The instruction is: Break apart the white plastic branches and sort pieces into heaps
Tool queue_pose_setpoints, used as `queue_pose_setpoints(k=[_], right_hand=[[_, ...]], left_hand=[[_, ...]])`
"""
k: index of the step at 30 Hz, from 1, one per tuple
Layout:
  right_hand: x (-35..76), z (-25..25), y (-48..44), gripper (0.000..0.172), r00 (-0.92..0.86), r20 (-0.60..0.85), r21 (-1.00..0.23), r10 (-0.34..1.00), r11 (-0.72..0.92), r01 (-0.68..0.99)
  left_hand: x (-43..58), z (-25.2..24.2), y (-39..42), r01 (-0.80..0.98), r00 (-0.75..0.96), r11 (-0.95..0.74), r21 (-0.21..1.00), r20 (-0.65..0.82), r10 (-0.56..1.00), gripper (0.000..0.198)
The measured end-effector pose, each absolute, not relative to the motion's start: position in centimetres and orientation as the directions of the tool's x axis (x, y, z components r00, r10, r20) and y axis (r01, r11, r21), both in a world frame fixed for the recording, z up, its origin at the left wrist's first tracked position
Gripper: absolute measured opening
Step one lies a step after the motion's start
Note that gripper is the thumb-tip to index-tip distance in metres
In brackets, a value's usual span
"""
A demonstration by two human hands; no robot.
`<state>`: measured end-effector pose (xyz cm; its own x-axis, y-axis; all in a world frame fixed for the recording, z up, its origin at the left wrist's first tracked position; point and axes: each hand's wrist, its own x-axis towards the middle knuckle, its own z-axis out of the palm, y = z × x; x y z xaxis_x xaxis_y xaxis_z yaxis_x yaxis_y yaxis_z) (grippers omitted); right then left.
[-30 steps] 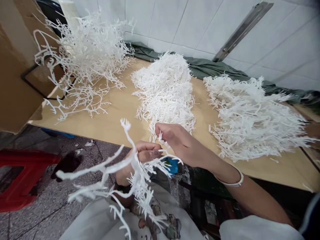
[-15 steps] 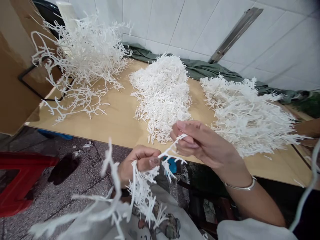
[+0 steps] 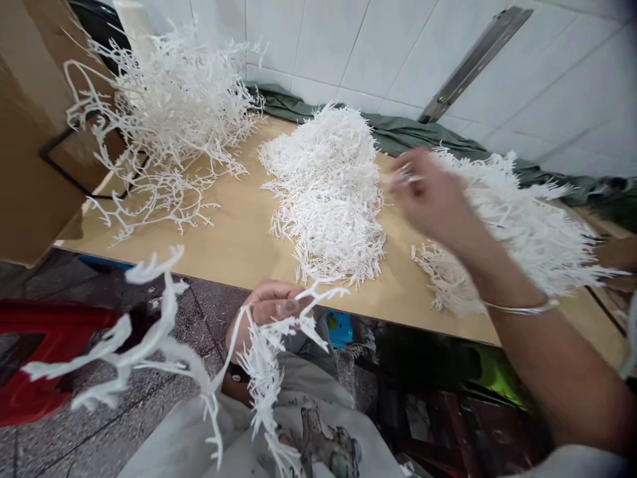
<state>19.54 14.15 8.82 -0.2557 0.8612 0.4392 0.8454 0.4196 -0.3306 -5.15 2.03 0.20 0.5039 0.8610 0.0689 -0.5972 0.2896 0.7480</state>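
Note:
My left hand [image 3: 271,305] is closed around a white artificial branch [image 3: 172,318] with bare forked twigs reaching out to the left. Feathery white sprigs [image 3: 263,378] hang below the same hand, and a thin twig tip sticks out past its thumb. My right hand [image 3: 432,196], wearing a bracelet and blurred by motion, is raised between the middle and right piles. Its fingertips are pinched together; a whitish glint shows there, too smeared to name. Nearest to it are the middle pile of fine white sprigs [image 3: 326,199] and the right pile of feathery white branches [image 3: 527,226].
Tangled bare white branches [image 3: 174,113] are heaped at the back left, beside a cardboard box [image 3: 30,133]. The tan tabletop [image 3: 239,232] meets green cloth [image 3: 398,136] along a tiled wall. A red stool [image 3: 40,385] stands on the floor at left.
My right hand has left the twig by my left hand and moved up and right, over the table. The held branch has swung left and its bare twigs sit higher.

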Motion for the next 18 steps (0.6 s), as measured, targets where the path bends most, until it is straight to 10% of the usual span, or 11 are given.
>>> queue_pose_setpoints(k=[4, 8, 18], right_hand=[[17.1, 4.0, 15.2, 0.037, -0.365, 0.342, -0.199, 0.866, 0.447, 0.872], [14.9, 5.2, 11.6, 0.023, -0.295, 0.572, -0.438, 0.765, 0.589, 0.679], [11.7, 5.8, 4.2, 0.034, -0.536, 0.257, -0.763, 0.804, 0.509, 0.398]], left_hand=[[-4.4, 0.4, 1.9, -0.665, 0.31, 0.292, 0.687, -0.101, 0.945, 0.035], [-4.0, 0.2, 1.9, -0.666, 0.146, 0.187, 0.722, -0.12, 0.982, 0.028], [-3.7, -0.2, 2.2, -0.548, 0.115, -0.018, 0.836, 0.096, 0.989, 0.02]])
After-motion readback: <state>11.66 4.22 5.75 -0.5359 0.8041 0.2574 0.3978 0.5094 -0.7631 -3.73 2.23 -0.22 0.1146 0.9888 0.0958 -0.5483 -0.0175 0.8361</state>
